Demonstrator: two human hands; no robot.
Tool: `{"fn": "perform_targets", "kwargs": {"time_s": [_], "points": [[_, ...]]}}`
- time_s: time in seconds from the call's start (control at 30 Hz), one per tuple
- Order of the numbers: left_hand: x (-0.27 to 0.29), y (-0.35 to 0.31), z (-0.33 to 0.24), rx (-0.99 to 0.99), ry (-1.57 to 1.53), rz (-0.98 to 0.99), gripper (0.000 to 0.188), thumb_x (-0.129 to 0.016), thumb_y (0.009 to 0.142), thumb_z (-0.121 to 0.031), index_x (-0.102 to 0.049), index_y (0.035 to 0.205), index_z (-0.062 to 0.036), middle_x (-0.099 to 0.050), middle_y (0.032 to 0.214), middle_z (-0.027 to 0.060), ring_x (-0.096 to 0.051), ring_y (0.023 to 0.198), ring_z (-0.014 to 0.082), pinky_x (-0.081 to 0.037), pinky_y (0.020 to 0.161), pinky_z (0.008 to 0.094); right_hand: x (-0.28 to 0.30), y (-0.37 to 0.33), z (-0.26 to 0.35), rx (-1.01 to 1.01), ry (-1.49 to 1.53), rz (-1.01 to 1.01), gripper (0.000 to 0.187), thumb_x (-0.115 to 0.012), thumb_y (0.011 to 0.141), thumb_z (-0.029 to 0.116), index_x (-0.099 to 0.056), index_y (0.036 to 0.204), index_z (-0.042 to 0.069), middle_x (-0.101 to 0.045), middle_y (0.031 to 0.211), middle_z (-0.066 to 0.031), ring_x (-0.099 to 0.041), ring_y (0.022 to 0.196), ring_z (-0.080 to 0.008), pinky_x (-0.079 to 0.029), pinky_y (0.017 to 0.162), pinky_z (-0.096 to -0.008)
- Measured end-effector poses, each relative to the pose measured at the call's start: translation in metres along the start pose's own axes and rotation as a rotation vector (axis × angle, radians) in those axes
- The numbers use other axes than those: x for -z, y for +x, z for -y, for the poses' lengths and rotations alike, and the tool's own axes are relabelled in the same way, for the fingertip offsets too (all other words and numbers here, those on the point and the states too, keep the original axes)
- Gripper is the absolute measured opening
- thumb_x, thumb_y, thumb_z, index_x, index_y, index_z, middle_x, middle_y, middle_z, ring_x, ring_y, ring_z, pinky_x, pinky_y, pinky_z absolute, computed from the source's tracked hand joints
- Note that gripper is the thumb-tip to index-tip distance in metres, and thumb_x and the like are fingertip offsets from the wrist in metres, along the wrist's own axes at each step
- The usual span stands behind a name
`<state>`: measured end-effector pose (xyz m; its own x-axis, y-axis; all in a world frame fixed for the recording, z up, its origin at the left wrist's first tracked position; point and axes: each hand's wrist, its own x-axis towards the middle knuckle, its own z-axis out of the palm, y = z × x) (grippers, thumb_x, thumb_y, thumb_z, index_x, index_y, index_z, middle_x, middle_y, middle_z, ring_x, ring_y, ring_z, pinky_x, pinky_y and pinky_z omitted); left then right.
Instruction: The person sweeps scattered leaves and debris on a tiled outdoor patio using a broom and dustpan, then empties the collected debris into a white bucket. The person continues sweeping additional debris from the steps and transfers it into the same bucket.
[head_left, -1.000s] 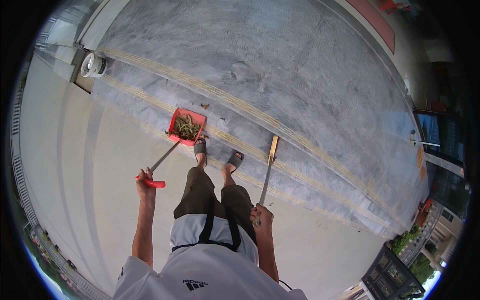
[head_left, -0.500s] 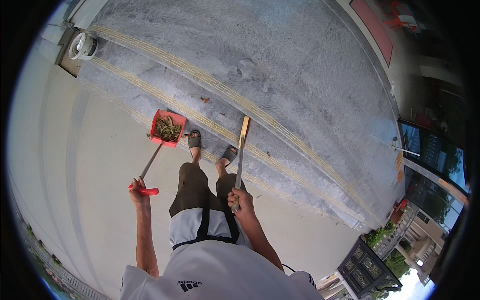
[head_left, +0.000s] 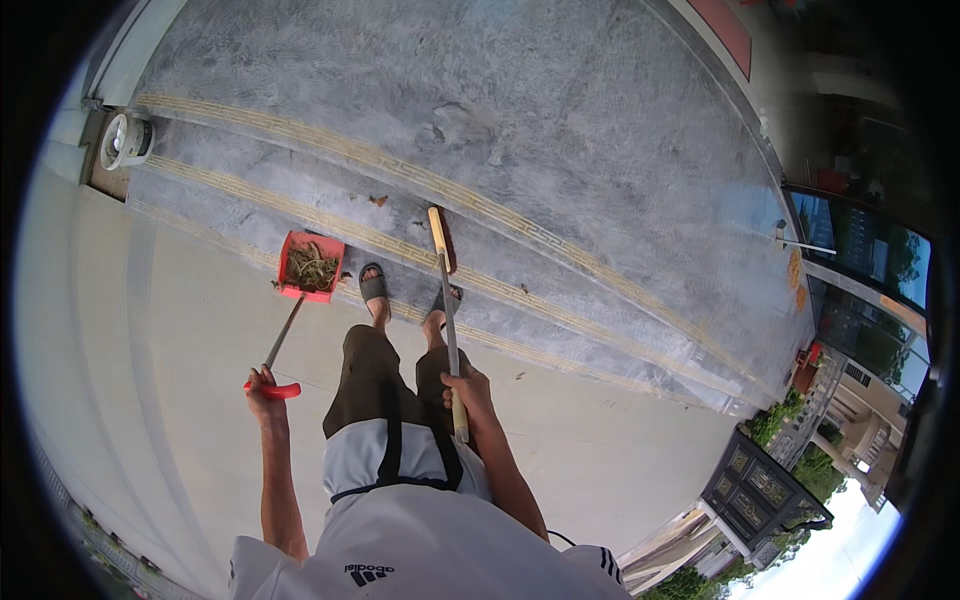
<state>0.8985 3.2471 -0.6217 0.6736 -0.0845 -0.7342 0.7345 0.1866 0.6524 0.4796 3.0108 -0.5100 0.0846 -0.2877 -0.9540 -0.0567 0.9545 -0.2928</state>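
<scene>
My left hand point(head_left: 265, 392) is closed round the red grip of a long-handled dustpan. The red pan point(head_left: 339, 257) rests on the lowest step at my left, beside my left foot, with dry leaves and plant scraps point(head_left: 310, 266) inside. In my right hand point(head_left: 472, 393) is the pale end of a broom's metal handle point(head_left: 451, 330). Ahead of my feet, the broom's wooden head point(head_left: 438, 232) reaches over the steps, dark bristles showing along its right side. A brown leaf point(head_left: 378, 200) lies ahead and left of the broom head.
Grey stone steps point(head_left: 600, 330) with yellow patterned edge bands cross in front of me. A white bucket point(head_left: 138, 140) stands at the far left. My sandalled feet point(head_left: 374, 285) are between dustpan and broom. Small debris point(head_left: 524, 288) lies right of the broom. Glass doors point(head_left: 865, 240) are at right.
The broom head has swung a little to the left over the steps, and my right hand moved with it. The whole view has shifted slightly; the dustpan stays beside my left foot.
</scene>
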Motion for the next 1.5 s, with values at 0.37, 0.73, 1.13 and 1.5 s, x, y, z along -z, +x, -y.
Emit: {"fn": "perform_targets", "kwargs": {"time_s": [0.37,0.73,1.13,1.5], "points": [[0.001,-0.014,0.033,-0.004,0.023,0.020,0.025,-0.059,0.110,-0.011,-0.053,0.096,0.0087,-0.057,0.096,0.0116,-0.070,0.110,0.0288,-0.065,0.102,0.0308,0.100,0.021,-0.042,0.030,0.283,0.014,0.015,-0.068,0.101,0.012,-0.062,0.093,0.000,-0.057,0.073,-0.0053,-0.051,0.051,-0.0127,-0.041,0.045,-0.0316],[0.006,-0.035,0.078,-0.011,0.108,0.037,0.028,-0.058,0.111,-0.015,-0.054,0.097,0.0085,-0.058,0.097,0.0127,-0.072,0.112,0.0272,-0.061,0.103,0.0303,0.260,0.005,-0.105,-0.034,0.495,-0.305,0.021,-0.066,0.101,0.016,-0.059,0.089,0.000,-0.055,0.070,-0.0069,-0.051,0.052,-0.0157,-0.040,0.046,-0.0330],[0.011,-0.018,0.070,-0.019,0.052,-0.052,0.022,-0.062,0.108,-0.008,-0.055,0.091,0.0053,-0.058,0.088,0.0114,-0.071,0.100,0.0272,-0.064,0.104,0.0345,0.214,0.087,-0.068,-0.041,0.538,-0.237,0.017,-0.063,0.096,0.007,-0.054,0.082,0.002,-0.055,0.070,-0.0077,-0.052,0.055,-0.0144,-0.045,0.050,-0.0306],[-0.029,-0.007,0.018,-0.028,0.028,-0.096,0.017,-0.072,0.097,0.003,-0.056,0.102,-0.0006,-0.064,0.094,0.0112,-0.074,0.088,0.0291,-0.067,0.085,0.0380,-0.085,0.109,0.011,-0.216,0.465,0.119,0.010,-0.058,0.102,0.006,-0.056,0.092,0.004,-0.055,0.081,-0.0032,-0.051,0.058,-0.0074,-0.044,0.051,-0.0239]]}}
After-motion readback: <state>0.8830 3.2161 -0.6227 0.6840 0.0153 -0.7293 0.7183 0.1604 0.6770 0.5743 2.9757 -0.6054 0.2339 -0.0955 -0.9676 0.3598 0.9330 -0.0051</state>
